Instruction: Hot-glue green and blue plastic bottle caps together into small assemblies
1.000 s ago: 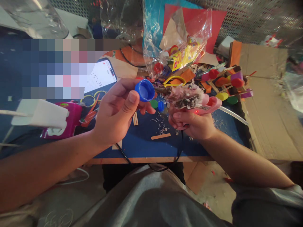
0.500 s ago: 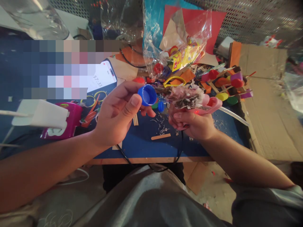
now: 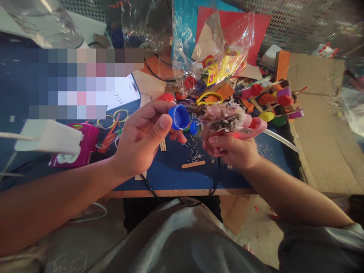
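Note:
My left hand (image 3: 143, 136) pinches a blue bottle cap (image 3: 178, 116) between thumb and fingers, its hollow side facing right. My right hand (image 3: 231, 148) grips a pink hot glue gun (image 3: 241, 127) crusted with dried glue and scraps, a red light glowing on it. The gun's nozzle points left and sits at the cap's opening. Both hands hover above a blue tabletop (image 3: 176, 170). A black cord (image 3: 214, 182) hangs from the gun over the table's front edge.
A phone (image 3: 126, 93) lies lit behind my left hand. A pink box (image 3: 81, 146) sits left. Loose caps, craft sticks (image 3: 193, 164), yellow scissors (image 3: 209, 96), a plastic bag (image 3: 216, 57) and a cap-and-stick model (image 3: 273, 100) crowd the back. Cardboard (image 3: 321, 125) lies right.
My left hand has brought the blue cap a little to the right, up against the glue gun's nozzle. The right hand has stayed where it was.

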### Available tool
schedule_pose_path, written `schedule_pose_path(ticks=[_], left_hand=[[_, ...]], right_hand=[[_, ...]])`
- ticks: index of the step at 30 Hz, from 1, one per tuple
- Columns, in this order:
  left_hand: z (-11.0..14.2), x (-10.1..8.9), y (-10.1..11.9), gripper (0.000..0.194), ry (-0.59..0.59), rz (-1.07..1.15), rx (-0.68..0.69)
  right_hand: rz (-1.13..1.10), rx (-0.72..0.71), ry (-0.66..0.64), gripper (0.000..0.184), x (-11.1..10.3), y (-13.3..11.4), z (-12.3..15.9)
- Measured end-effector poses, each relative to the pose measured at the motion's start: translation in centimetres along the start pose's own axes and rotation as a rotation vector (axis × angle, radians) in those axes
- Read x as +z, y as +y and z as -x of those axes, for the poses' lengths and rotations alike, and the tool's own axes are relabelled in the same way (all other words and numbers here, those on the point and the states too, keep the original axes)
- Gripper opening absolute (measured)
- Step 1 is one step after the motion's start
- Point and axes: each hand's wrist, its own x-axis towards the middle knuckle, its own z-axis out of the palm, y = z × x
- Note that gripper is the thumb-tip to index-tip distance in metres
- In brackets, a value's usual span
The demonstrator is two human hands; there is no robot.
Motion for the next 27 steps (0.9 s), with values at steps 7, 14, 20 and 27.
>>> schedule_pose_path(ticks=[7, 14, 20, 27], left_hand=[[-0.1, 0.0, -0.4, 0.027, -0.009, 0.031, 0.044], [-0.1, 0.5, -0.2, 0.028, 0.044, 0.052, 0.053], [-0.3, 1.1, 1.0, 0.037, 0.143, -0.019, -0.058], [-0.3, 1.2, 0.8, 0.035, 0.156, -0.027, -0.006]], right_hand=[[-0.024, 0.012, -0.002, 0.045, -0.2, 0.4, 0.1], [-0.016, 0.004, -0.021, 0.034, 0.1, 0.0, 0.0], [-0.037, -0.011, -0.026, 0.019, -0.1, 0.3, 0.1], [-0.038, -0.024, -0.037, 0.020, -0.3, 0.3, 0.2]])
